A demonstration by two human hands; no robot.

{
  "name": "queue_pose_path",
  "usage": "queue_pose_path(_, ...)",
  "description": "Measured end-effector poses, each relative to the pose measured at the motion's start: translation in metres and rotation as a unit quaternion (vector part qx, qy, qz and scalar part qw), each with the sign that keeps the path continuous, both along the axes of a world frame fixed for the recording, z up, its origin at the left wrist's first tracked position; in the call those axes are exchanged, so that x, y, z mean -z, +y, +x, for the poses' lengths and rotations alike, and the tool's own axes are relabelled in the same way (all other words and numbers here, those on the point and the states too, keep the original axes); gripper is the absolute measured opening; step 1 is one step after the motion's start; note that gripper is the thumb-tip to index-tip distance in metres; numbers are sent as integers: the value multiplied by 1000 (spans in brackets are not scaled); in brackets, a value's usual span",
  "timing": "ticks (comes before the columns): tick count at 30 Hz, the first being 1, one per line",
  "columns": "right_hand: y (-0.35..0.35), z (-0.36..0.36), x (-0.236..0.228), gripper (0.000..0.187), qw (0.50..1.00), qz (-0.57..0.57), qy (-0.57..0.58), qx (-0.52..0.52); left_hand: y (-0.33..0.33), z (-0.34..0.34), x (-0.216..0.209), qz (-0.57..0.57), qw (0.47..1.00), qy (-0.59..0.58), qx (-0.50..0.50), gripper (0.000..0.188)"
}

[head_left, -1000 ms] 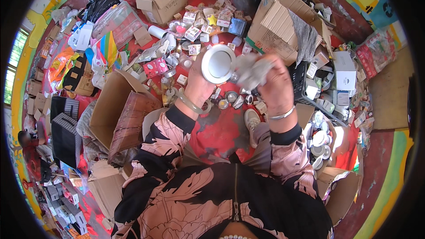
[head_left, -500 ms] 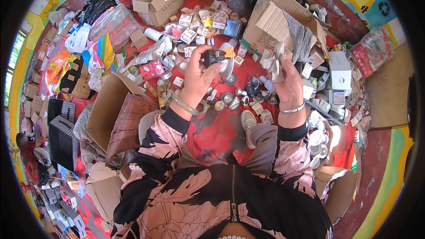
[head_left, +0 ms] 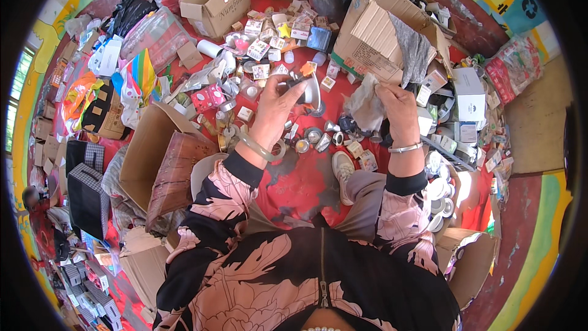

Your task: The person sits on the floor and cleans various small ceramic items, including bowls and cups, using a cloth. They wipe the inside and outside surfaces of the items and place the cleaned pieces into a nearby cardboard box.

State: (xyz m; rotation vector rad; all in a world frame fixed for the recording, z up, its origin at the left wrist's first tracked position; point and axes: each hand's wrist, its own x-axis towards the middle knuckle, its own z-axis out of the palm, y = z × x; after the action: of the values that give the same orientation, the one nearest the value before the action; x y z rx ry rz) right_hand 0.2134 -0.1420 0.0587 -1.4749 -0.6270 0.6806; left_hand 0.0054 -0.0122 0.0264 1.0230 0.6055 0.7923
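My left hand (head_left: 273,109) is closed round a lamp fitting with a round white rim (head_left: 314,93). An orange part (head_left: 307,70) sticks up from its dark body, which my fingers partly cover. To the right, my right hand (head_left: 400,115) pinches a thin greyish-white cloth (head_left: 365,105) by its edge, and the cloth hangs down apart from the fitting. Below and between my hands, several small lamps and round fittings (head_left: 313,135) lie on the red floor covering (head_left: 294,190).
Small boxes (head_left: 260,49) are heaped ahead. An upright cardboard box (head_left: 217,6) stands far left and a torn carton (head_left: 373,43) far right. Another open carton (head_left: 150,147) is beside my left arm. White round parts (head_left: 438,190) lie near my right forearm.
The cloth in my right hand has gone from a crumpled bunch to hanging loosely. My left hand has turned the lamp fitting slightly, hiding more of its dark body.
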Motion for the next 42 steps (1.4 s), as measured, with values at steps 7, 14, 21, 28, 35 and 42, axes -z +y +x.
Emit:
queue_pose_path(7,21,-44,8,5,990,129,48,37,-6,10,10,62,997,50,-20,27)
queue_pose_path(14,40,-80,33,17,961,69,-267,27,-16,13,13,215,966,125,-74,36)
queue_pose_path(21,44,-70,28,18,996,49,58,-39,-30,10,-2,180,981,55,-48,28)
queue_pose_path(28,45,-89,18,23,992,125,21,-14,-26,17,5,133,988,3,-78,27)
queue_pose_path(35,56,-97,55,22,975,186,-118,40,-5,12,-6,-167,974,-150,-26,23)
queue_pose_path(42,48,-91,31,11,939,78,-326,73,-16,13,-9,-45,991,-109,-57,23)
